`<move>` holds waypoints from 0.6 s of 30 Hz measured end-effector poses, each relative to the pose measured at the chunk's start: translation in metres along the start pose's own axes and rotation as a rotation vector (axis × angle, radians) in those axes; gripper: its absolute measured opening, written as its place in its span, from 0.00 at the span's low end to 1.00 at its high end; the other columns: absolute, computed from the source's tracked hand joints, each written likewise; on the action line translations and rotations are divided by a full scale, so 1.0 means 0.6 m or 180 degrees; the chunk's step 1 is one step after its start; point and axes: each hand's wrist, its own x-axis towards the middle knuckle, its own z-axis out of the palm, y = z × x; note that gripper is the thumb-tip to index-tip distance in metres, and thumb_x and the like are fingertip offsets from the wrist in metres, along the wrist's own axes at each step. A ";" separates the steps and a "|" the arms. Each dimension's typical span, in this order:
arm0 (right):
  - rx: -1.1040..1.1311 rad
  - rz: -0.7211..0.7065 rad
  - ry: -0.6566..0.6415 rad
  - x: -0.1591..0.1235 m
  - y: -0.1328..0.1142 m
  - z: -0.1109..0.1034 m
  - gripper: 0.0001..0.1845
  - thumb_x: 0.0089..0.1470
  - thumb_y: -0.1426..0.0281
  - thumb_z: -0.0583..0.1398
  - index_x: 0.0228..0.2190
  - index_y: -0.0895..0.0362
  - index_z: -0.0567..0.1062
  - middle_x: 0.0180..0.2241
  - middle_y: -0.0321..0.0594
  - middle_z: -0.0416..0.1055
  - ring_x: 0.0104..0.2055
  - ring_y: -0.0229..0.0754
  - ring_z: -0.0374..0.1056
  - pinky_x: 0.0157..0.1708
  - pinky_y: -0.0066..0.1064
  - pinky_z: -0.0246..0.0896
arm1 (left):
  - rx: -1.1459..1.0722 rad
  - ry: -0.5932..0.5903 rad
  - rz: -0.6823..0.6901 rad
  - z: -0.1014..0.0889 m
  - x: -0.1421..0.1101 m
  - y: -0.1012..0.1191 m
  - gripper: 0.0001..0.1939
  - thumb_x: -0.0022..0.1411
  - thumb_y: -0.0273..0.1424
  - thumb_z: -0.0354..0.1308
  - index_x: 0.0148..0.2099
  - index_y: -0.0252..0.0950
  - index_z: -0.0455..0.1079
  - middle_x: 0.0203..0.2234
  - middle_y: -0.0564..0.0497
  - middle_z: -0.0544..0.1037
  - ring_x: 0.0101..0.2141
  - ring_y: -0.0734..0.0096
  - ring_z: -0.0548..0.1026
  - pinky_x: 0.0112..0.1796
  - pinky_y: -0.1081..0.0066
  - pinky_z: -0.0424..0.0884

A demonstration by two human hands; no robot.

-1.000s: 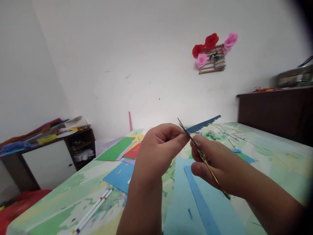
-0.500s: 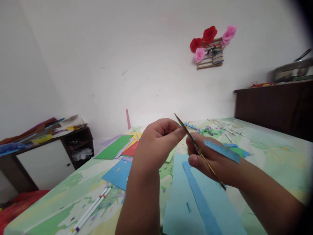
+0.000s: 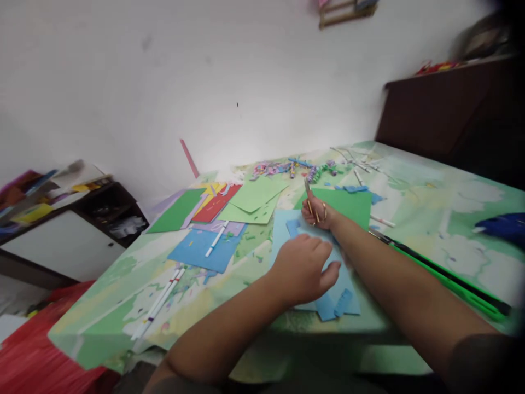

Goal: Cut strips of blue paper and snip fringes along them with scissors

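My right hand (image 3: 319, 212) is closed around scissors (image 3: 310, 202) with gold-coloured handles, their blades pointing up and away. It rests over the far part of a light blue sheet (image 3: 281, 232). Nearer to me, my left hand (image 3: 303, 268) hovers above the same sheet, thumb apart from the loosely bent fingers, with nothing visible in it. Just below it, a short blue paper strip with a fringed edge (image 3: 343, 302) lies by the sheet's near edge. A longer blue strip (image 3: 326, 309) lies beside it, partly hidden under my left hand.
Green card (image 3: 344, 203) lies beyond my right hand. A green box cutter (image 3: 447, 279) lies right of my right forearm. Light green sheets (image 3: 256, 197), a red sheet (image 3: 217, 203), a blue sheet (image 3: 200, 249) and white sticks (image 3: 159, 301) lie to the left, among paper scraps.
My hands have come apart and down toward the table. The blue strip near my right hand now lies fringed by the light blue sheet. The view has tilted down.
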 end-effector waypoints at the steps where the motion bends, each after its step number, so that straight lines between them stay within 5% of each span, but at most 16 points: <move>1: 0.0171 0.0094 0.0010 0.005 0.008 -0.011 0.15 0.55 0.64 0.53 0.42 0.60 0.67 0.38 0.40 0.67 0.34 0.37 0.66 0.31 0.34 0.65 | -0.0043 -0.0298 0.0020 0.022 -0.018 0.001 0.14 0.56 0.36 0.47 0.37 0.32 0.68 0.28 0.46 0.73 0.32 0.64 0.68 0.35 0.65 0.64; 6: 0.0862 0.0286 -0.0074 0.022 0.022 -0.041 0.27 0.50 0.46 0.45 0.19 0.56 0.59 0.11 0.27 0.52 0.10 0.28 0.45 0.08 0.21 0.39 | -0.0216 -0.0857 0.0132 0.073 -0.080 0.006 0.17 0.57 0.38 0.47 0.41 0.31 0.66 0.31 0.46 0.73 0.36 0.62 0.68 0.37 0.63 0.63; 13: 0.1345 0.0453 -0.0299 0.029 0.025 -0.045 0.29 0.48 0.43 0.44 0.18 0.55 0.57 0.09 0.27 0.52 0.09 0.28 0.42 0.08 0.20 0.33 | -0.0066 -0.1319 0.0877 0.067 -0.070 0.011 0.22 0.58 0.44 0.45 0.49 0.35 0.61 0.33 0.47 0.70 0.35 0.62 0.65 0.33 0.64 0.60; 18: 0.1478 0.0524 -0.0367 0.034 0.028 -0.047 0.28 0.50 0.45 0.43 0.17 0.55 0.57 0.09 0.27 0.52 0.09 0.28 0.42 0.08 0.20 0.32 | 0.0028 -0.1312 0.0672 0.076 -0.062 0.010 0.21 0.60 0.42 0.42 0.50 0.36 0.60 0.31 0.48 0.68 0.33 0.64 0.65 0.31 0.65 0.60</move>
